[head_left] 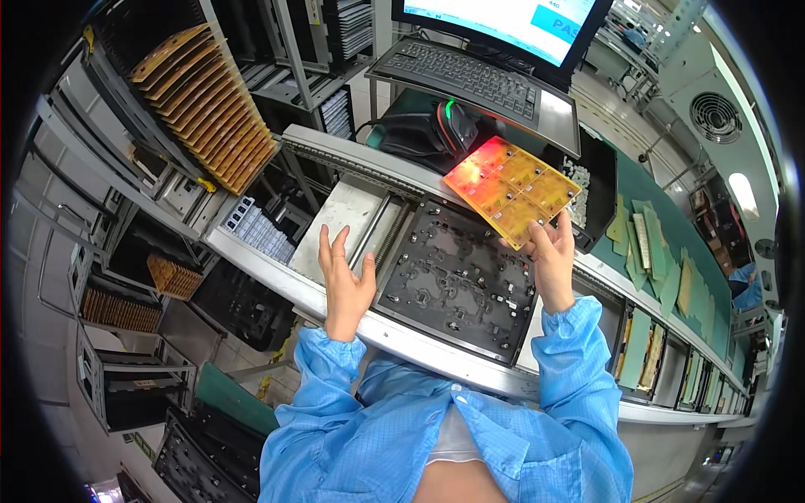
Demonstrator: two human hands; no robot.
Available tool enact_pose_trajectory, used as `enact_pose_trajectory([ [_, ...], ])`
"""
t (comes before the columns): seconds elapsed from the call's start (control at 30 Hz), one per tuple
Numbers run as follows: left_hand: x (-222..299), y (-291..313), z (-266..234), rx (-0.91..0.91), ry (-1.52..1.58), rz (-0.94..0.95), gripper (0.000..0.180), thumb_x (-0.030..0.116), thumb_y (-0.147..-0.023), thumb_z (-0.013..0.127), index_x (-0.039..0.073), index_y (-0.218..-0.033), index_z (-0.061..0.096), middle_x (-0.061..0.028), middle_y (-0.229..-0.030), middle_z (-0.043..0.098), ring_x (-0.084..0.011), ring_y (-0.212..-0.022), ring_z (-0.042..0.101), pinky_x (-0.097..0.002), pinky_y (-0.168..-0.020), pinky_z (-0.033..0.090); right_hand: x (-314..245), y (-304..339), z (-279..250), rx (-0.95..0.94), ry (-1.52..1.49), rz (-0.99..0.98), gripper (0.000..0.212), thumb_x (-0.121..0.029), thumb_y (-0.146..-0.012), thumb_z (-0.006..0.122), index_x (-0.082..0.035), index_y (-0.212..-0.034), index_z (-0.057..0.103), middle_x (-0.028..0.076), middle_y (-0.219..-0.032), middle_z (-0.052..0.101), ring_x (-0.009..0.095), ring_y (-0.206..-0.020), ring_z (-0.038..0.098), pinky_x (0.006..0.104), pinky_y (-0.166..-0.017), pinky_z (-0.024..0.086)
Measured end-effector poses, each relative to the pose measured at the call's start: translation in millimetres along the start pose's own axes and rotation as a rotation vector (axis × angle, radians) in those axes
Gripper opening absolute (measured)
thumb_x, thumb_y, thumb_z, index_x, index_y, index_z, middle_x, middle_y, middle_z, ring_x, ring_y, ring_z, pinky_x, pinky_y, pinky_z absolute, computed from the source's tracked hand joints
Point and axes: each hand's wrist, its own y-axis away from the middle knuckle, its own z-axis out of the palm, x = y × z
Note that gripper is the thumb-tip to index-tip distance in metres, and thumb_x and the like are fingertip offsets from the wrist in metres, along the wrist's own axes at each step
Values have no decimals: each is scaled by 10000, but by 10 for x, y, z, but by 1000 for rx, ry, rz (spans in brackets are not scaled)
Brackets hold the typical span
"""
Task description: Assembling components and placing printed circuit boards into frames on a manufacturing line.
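Circuit board panel (511, 191), flat yellow-orange laminate split into squares, glowing red at one corner under the black scanner (436, 130).

Right hand (553, 260) pinches its lower edge, holding it up over the dark, stud-covered fixture plate (457, 277) on the metal conveyor rail (419, 339). Left hand (345, 281) hovers empty, fingers spread loosely, beside the plate. Keyboard (470, 75) behind; rack of tan boards (210, 105) off left.

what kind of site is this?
Most likely an electronics assembly line. The right hand holds a yellow circuit board panel under a scanner, above a black fixture tray on a conveyor rail. Racks of similar boards stand to the left, and a monitor sits above a keyboard.
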Motion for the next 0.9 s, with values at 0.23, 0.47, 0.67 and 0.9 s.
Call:
enact_pose_trajectory([
  [0.23,-97,89,-75,57,150,34,480,138,-951,634,5,-1384,476,-246,-1520,347,-359,-1396,382,-403,-1072,400,-304,693,-184,-18,79,35,628,11,-939,553,-14,-1508,290,158,-1317,579,240,-1125,641,325,-857,558],
  [0.47,650,405,-198,-388,1035,-244,657,27,-905,662,-49,-1459,318,-213,-1440,474,-301,-1363,452,-416,-1126,371,-673,1463,-210,-233,8,271,748,30,-888,617,3,-1524,224,140,-1414,501,238,-1219,584,338,-934,525],
  [0.67,692,728,217,-490,1719,-428,583,13,-931,612,126,-1451,376,-135,-1426,508,-293,-1296,526,-462,-1087,444,-66,1647,-77,-273,-155,58,947,43,-880,647,-122,-1578,29,113,-1574,243,287,-1472,256,452,-1180,246],
  [0.9,836,469,169,-129,1378,-133,462,6,-971,582,58,-1397,411,-98,-1371,554,-218,-1242,561,-398,-1063,456,-399,1189,-249,-277,429,-195,1097,-371,-682,897,-18,-1515,276,175,-1489,429,290,-1425,368,429,-1186,266],
])
